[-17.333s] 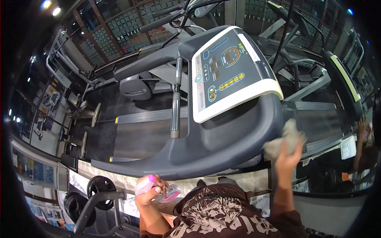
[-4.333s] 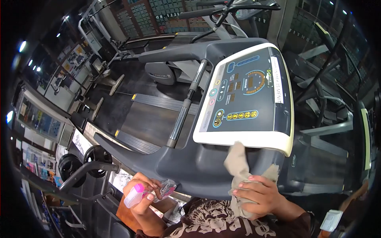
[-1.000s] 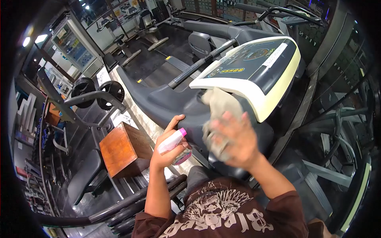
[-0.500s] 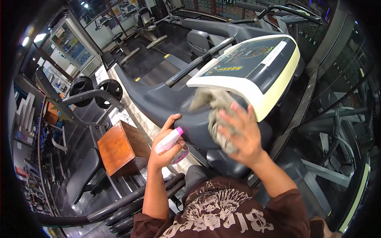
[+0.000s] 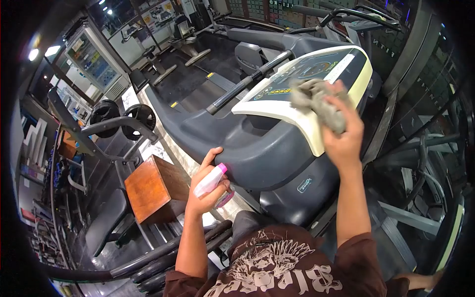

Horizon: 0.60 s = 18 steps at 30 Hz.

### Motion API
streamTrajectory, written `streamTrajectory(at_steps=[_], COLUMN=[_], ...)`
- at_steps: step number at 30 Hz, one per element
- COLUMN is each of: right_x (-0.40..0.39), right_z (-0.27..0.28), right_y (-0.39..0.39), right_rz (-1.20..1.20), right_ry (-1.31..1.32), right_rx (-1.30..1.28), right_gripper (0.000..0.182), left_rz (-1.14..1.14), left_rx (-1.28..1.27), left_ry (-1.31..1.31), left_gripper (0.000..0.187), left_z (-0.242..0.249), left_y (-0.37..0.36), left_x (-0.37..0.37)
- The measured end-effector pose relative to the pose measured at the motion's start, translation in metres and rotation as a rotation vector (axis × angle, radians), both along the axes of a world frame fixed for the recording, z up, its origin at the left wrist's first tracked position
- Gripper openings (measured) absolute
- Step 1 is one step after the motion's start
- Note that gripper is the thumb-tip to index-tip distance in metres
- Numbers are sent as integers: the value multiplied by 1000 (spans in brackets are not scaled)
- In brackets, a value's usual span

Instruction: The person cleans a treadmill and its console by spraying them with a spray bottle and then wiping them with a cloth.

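Note:
My left hand (image 5: 204, 190) is closed around a spray bottle (image 5: 212, 181) with a pink nozzle and a white head; its index finger rests against the dark edge of the treadmill (image 5: 262, 161). A crumpled grey-beige cloth (image 5: 324, 106) is in my right hand (image 5: 346, 136). That hand holds the cloth over the right part of the treadmill's console (image 5: 267, 106), at its cream-coloured border. Hand and cloth are slightly blurred, and they cover part of the console's display panel.
A wooden box (image 5: 148, 190) stands to the left, beside a black padded bench (image 5: 106, 220). Weight plates (image 5: 140, 120) hang on a machine behind it. Farther back are a glass-door fridge (image 5: 94, 62) and exercise bikes. More machines stand along the right.
My right hand has carried the cloth up and to the right, from the dark ledge below the console onto the console. My left hand with the spray bottle has hardly moved.

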State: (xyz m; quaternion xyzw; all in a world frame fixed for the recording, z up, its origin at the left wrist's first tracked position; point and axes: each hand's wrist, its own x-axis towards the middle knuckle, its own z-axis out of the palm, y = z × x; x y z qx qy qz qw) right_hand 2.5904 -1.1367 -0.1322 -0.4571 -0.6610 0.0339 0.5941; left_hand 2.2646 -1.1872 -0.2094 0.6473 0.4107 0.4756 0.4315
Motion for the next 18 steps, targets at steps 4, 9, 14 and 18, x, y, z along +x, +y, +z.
streamTrajectory(at_steps=[4, 9, 14, 18], right_x=[-20, -31, 13, 44], right_z=[-23, -59, -16, 0], right_y=[-27, -61, -24, 24], right_rz=[-12, 180, -44, -212], right_ry=[-280, -488, -369, 1], right_rx=[77, 88, 161, -60], right_gripper=[46, 21, 25, 41], left_rz=[-11, -2, 45, 30], left_rx=[39, 105, 93, 110], left_ry=[47, 113, 103, 112], left_gripper=[13, 14, 14, 13], left_z=[-8, 1, 5, 5], left_y=[2, 2, -3, -2], left_x=[-6, -1, 5, 4])
